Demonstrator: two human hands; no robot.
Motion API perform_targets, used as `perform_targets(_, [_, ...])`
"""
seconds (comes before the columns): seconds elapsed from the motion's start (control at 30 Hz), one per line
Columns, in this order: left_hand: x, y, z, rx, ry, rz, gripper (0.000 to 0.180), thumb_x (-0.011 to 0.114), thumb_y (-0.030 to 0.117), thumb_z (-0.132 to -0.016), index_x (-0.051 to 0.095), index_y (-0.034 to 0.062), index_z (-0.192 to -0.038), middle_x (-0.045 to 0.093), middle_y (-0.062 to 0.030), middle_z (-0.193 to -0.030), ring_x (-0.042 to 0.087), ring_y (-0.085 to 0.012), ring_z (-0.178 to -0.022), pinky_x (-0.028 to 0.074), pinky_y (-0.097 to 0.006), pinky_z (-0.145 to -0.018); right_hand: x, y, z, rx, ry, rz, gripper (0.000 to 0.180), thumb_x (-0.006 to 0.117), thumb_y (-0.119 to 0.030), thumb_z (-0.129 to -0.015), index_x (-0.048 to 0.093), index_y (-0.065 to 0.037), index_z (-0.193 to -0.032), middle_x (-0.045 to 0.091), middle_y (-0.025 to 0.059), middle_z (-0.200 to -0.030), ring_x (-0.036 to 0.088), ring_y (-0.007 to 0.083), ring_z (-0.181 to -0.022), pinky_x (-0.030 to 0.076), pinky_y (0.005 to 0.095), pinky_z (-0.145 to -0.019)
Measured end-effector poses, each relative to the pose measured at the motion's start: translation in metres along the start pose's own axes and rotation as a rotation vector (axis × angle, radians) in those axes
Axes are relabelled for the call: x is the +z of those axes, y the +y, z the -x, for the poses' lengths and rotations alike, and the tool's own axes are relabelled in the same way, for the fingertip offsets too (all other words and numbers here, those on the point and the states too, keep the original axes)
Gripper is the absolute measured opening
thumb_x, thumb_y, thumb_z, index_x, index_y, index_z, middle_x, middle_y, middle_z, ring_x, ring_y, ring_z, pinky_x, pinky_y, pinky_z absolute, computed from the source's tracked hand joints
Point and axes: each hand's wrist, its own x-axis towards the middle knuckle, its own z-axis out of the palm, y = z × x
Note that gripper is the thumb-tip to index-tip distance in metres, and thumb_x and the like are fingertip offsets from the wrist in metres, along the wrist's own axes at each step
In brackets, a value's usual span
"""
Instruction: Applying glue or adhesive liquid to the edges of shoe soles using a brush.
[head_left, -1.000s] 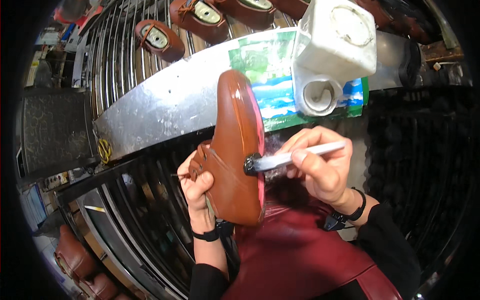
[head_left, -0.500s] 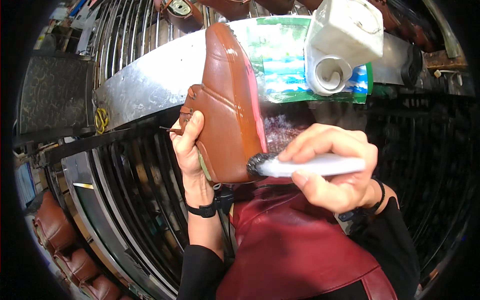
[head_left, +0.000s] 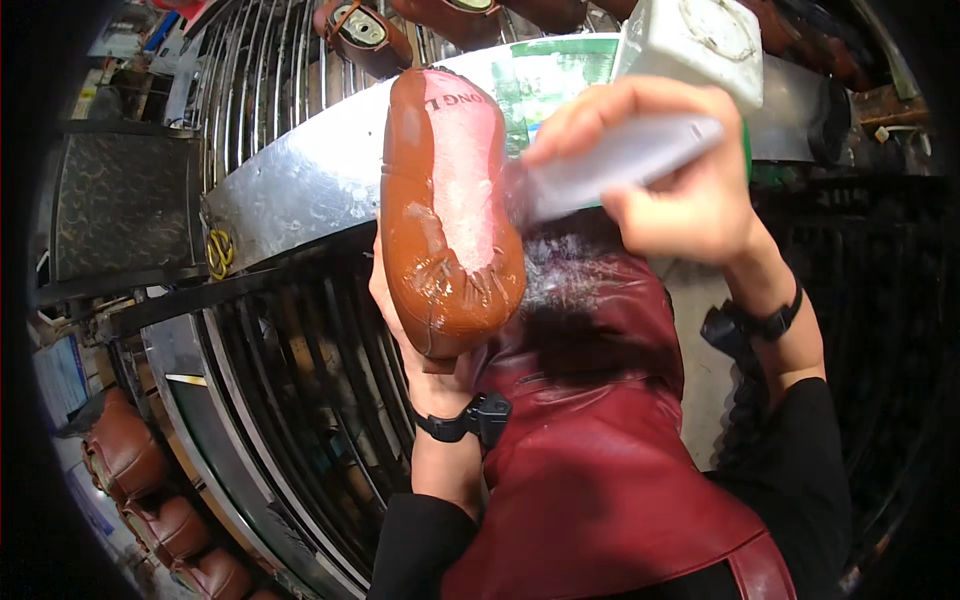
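Holding a brown shoe (head_left: 447, 215) sole-up from below, the left hand (head_left: 400, 300) has its fingers grasping it above a red apron (head_left: 600, 440). On the right, the right hand (head_left: 670, 190) fingers are clenched around a blurred white brush (head_left: 620, 165), its tip near the pink sole.

Left hand (head_left: 400, 320) gripping; right hand (head_left: 670, 180) raised, fingers curled.

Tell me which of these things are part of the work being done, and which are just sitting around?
In use:
brown shoe, sole up, held in the left hand
white brush, blurred, gripped in the right hand
red apron

Lying about:
white jug
metal shelf
brown shoes on the rack
shoe behind the shelf
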Motion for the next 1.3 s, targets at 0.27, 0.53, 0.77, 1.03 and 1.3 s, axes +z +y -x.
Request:
perform_targets(0.27, [-0.019, 0.035, -0.019, 0.277, 0.130, -0.328, 0.044, 0.067, 0.012, -0.099, 0.063, -0.0060, -0.139, 0.074, -0.0156, -0.121, 0.074, -0.0246, -0.103, 0.060, -0.039, -0.095, 0.070, 0.071, 0.018, 0.496, 0.793, -0.799, 0.024, 0.061, -0.016, -0.103, 0.070, 0.003, -0.093, 0.072, 0.0143, -0.076, 0.066, 0.0208, -0.051, 0.052, 0.0307, -0.041])
perform_targets(0.53, [-0.034, 0.158, -0.221, 0.674, 0.293, -0.974, 0.042, 0.084, -0.001, -0.085, 0.072, -0.0094, -0.125, 0.077, -0.0100, -0.106, 0.072, -0.0155, -0.088, 0.059, -0.029, -0.081, 0.038, 0.054, 0.024, 0.526, 0.971, -0.737, 0.020, 0.067, -0.018, -0.098, 0.062, -0.001, -0.089, 0.072, 0.0185, -0.080, 0.069, 0.0251, -0.061, 0.054, 0.0356, -0.052])
perform_targets(0.77, [-0.018, 0.191, -0.394, 0.366, 0.728, -2.091, 0.048, 0.085, 0.045, -0.070, 0.083, 0.0163, -0.109, 0.077, -0.0202, -0.119, 0.074, -0.0395, -0.114, 0.059, -0.050, -0.099, 0.030, 0.065, 0.009, 0.538, 0.908, -0.627, 0.020, 0.067, -0.018, -0.098, 0.062, -0.002, -0.087, 0.071, 0.0172, -0.076, 0.069, 0.0253, -0.062, 0.053, 0.0344, -0.053])
perform_targets(1.03, [0.008, 0.187, -0.227, 0.339, 0.407, -2.159, 0.070, 0.072, 0.056, -0.084, 0.071, -0.0005, -0.127, 0.075, -0.0301, -0.111, 0.072, -0.0474, -0.107, 0.057, -0.054, -0.094, 0.036, 0.075, 0.029, 0.555, 0.947, -0.626, 0.023, 0.070, -0.027, -0.097, 0.065, -0.006, -0.105, 0.071, 0.0103, -0.084, 0.066, 0.0235, -0.059, 0.049, 0.0316, -0.049])
perform_targets(1.3, [0.145, 0.406, 0.119, 0.239, 1.288, -2.631, 0.077, 0.070, 0.058, -0.092, 0.062, -0.0043, -0.137, 0.068, -0.0291, -0.131, 0.068, -0.0431, -0.120, 0.054, -0.046, -0.104, 0.026, 0.055, 0.055, 0.499, 0.734, -0.679, 0.022, 0.068, -0.029, -0.099, 0.064, -0.008, -0.102, 0.073, 0.0094, -0.087, 0.066, 0.0195, -0.060, 0.047, 0.0275, -0.048])
